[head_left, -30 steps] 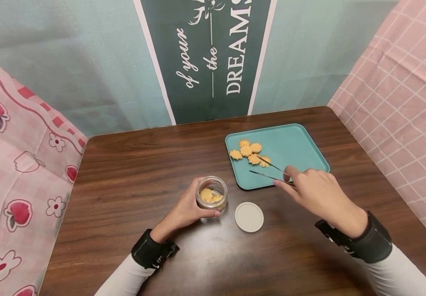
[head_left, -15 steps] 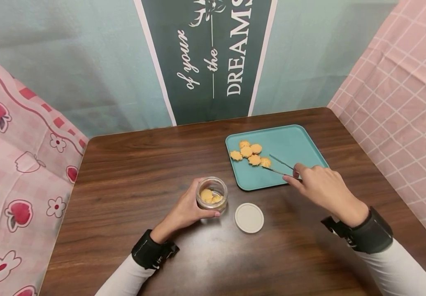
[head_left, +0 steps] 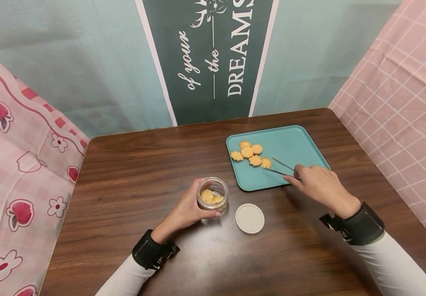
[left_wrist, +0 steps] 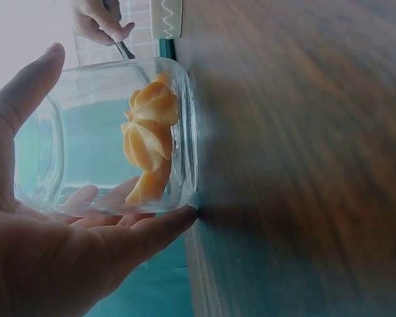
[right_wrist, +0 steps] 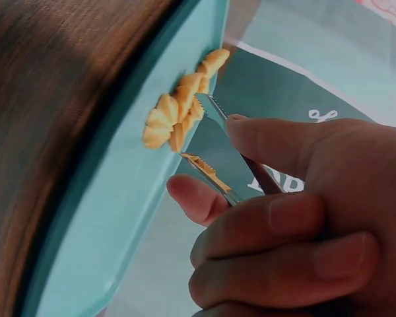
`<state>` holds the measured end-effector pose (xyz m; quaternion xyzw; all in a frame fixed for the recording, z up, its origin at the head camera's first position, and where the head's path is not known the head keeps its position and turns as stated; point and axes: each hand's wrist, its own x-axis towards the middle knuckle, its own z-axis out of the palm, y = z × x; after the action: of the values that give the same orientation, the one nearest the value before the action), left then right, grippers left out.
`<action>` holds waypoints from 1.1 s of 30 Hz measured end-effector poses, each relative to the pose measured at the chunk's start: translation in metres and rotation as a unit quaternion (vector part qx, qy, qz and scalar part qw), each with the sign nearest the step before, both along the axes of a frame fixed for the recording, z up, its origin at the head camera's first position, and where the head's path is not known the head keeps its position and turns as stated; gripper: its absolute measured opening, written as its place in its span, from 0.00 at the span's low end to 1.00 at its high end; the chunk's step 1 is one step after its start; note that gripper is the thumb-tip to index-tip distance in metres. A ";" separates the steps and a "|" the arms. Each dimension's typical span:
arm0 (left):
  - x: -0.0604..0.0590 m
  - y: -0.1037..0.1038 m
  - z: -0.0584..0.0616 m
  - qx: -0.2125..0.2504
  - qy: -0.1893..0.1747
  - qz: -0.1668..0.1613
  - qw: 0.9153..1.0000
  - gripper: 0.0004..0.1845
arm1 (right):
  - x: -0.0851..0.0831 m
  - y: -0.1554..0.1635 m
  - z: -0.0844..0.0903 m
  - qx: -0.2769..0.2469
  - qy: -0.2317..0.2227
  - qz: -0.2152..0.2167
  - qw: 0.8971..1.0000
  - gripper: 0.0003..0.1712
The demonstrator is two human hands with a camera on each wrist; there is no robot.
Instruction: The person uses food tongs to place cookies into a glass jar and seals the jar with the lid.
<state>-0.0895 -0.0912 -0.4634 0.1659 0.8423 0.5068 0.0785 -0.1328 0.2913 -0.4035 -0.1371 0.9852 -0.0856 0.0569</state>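
Observation:
My left hand [head_left: 188, 207] grips a clear glass jar [head_left: 223, 205] standing on the table, thumb on the near side and fingers round the back. A few cookies [left_wrist: 148, 129] lie at the bottom of the jar. In my right hand [head_left: 318, 184] is a pair of metal tongs [head_left: 285, 172], pinched between thumb and fingers, with its two tips spread apart. Those tips hover by the nearest of several golden cookies [head_left: 247, 152] bunched at the left end of a teal tray [head_left: 290, 137]. In the right wrist view nothing sits between the tong tips [right_wrist: 204, 166].
A round cream lid [head_left: 250, 218] lies on the brown wooden table [head_left: 142, 164], right of the jar. A printed curtain [head_left: 105, 74] hangs behind the table, with pink cloths [head_left: 394, 78] at both sides.
The tongs have shifted right, from over the near cookies to the right side of the nearest one. The left hand and jar stay in place.

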 end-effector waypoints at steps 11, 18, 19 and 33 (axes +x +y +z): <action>0.001 0.002 0.001 0.002 -0.004 0.003 1.000 0.52 | -0.011 0.004 -0.013 -0.004 0.000 0.006 1.000 0.22; 0.001 0.003 0.003 0.010 -0.003 -0.002 1.000 0.51 | -0.017 0.004 -0.018 -0.003 -0.008 0.004 1.000 0.24; 0.001 0.004 0.004 0.012 -0.003 -0.003 1.000 0.51 | -0.017 0.004 -0.018 -0.003 -0.009 0.004 1.000 0.24; -0.003 0.008 0.006 0.025 0.020 0.010 0.999 0.52 | -0.019 0.004 -0.025 -0.019 -0.005 0.021 1.000 0.21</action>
<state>-0.0924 -0.0834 -0.4571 0.1695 0.8327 0.5247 0.0521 -0.1520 0.2949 -0.4285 -0.1581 0.9801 -0.1034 0.0613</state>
